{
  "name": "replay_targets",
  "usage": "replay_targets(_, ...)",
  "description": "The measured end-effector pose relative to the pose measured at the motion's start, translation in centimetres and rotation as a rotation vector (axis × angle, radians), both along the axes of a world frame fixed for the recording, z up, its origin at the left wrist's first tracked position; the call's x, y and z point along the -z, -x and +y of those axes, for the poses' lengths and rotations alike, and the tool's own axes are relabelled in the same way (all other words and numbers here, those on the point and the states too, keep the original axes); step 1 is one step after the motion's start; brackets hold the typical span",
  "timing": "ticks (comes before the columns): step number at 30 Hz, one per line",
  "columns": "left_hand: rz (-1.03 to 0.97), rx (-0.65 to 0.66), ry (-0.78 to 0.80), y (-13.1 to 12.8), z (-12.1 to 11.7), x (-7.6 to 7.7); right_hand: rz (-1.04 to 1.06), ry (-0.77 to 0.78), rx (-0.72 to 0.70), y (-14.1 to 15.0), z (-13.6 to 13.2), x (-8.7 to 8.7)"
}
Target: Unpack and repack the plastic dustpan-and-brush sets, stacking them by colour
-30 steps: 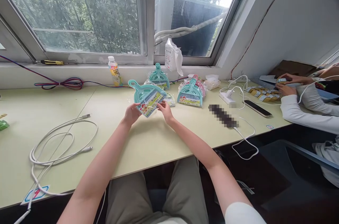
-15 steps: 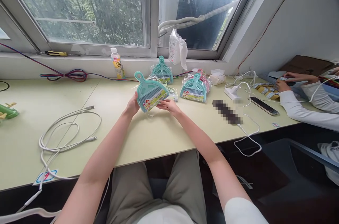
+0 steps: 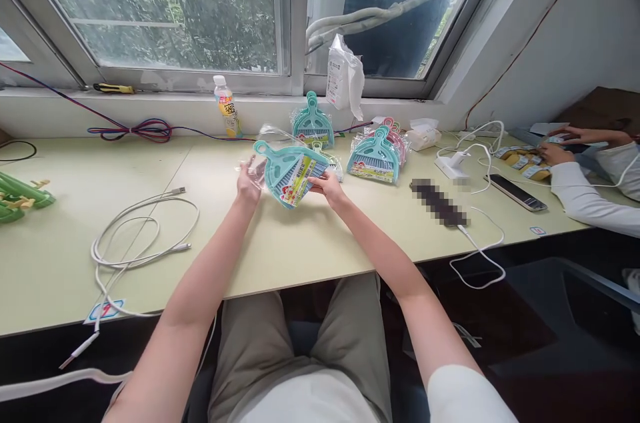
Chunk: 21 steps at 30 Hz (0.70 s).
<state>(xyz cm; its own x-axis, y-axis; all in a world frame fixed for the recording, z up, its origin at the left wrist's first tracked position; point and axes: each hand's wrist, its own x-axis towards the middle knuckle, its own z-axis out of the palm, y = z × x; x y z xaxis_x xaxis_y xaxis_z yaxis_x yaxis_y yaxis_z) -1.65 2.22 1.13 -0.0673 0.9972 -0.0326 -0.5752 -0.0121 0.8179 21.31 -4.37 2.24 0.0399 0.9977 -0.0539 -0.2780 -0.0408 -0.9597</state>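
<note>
My right hand [image 3: 327, 188] grips the lower right edge of a turquoise dustpan-and-brush set [image 3: 286, 173], fingers closed at its printed label. The set is tilted above the table, its looped handle pointing up and left. Clear film [image 3: 280, 133] stands out above the pan. At the left edge, my left hand [image 3: 249, 184] is closed on a clear plastic bag [image 3: 258, 171] beside the pan. Its fingertips are partly blurred behind the film. Behind stand more wrapped sets: one turquoise [image 3: 313, 123] by the wall, another turquoise [image 3: 375, 159] to the right, overlapping a pink one [image 3: 399, 140].
A drink bottle [image 3: 228, 108] and a bundled red-blue cable [image 3: 145, 130] lie toward the wall. A coiled white cable [image 3: 120, 263] and green objects [image 3: 23, 196] are left. Right are a tissue pack [image 3: 423, 134], power strip [image 3: 453, 165], phone [image 3: 517, 193] and another person's hands [image 3: 560, 149].
The dustpan set has turned in my hands, its label now slanting more steeply. Clear film now bulges out at its top and left. My left hand has come off the pan's edge. The view has shifted slightly.
</note>
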Motion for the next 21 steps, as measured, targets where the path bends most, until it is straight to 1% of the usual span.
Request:
replay_targets(2,-0.032,-0.137,-0.007,1.9,0.6,0.0,-0.01,-0.003,-0.006,-0.2,0.0,-0.2)
replay_targets(3,-0.035,-0.186,-0.005,2.8,0.8,0.0,-0.009,-0.005,-0.006,-0.4,0.0,-0.3)
replay_targets(4,-0.033,-0.213,0.025,3.6,0.9,-0.1,-0.002,-0.007,-0.003,-0.6,0.0,-0.4)
replay_targets(5,-0.031,-0.211,0.076,4.2,1.0,-0.1,0.008,-0.007,0.005,-0.8,0.1,-0.5)
replay_targets(6,-0.024,-0.185,0.133,4.5,1.0,-0.1,0.022,-0.006,0.019,-1.0,0.2,-0.6)
replay_targets(8,0.005,-0.09,0.227,4.6,0.9,-0.1,0.052,-0.005,0.052,-1.4,0.3,-0.7)
replay_targets(10,0.025,0.02,0.268,4.2,0.8,-0.1,0.071,-0.006,0.074,-1.7,0.4,-0.9)
replay_targets(12,-0.005,0.092,0.264,3.7,0.6,-0.1,0.074,-0.012,0.079,-2.0,0.5,-0.9)
replay_targets(13,-0.042,0.103,0.247,3.6,0.5,-0.2,0.072,-0.015,0.078,-2.0,0.5,-0.9)
replay_targets(16,-0.157,0.058,0.148,3.5,0.3,-0.4,0.056,-0.015,0.071,-2.0,0.5,-0.8)
replay_targets(18,-0.16,0.036,0.109,3.5,0.1,-0.5,0.046,-0.014,0.059,-1.9,0.4,-0.7)
replay_targets(19,-0.134,0.059,0.113,3.4,-0.1,-0.5,0.043,-0.016,0.052,-1.8,0.4,-0.7)
replay_targets(20,-0.096,0.11,0.123,3.2,-0.3,-0.6,0.04,-0.02,0.048,-1.8,0.4,-0.7)
replay_targets(21,-0.052,0.189,0.132,2.8,-0.6,-0.7,0.036,-0.026,0.043,-1.7,0.4,-0.6)
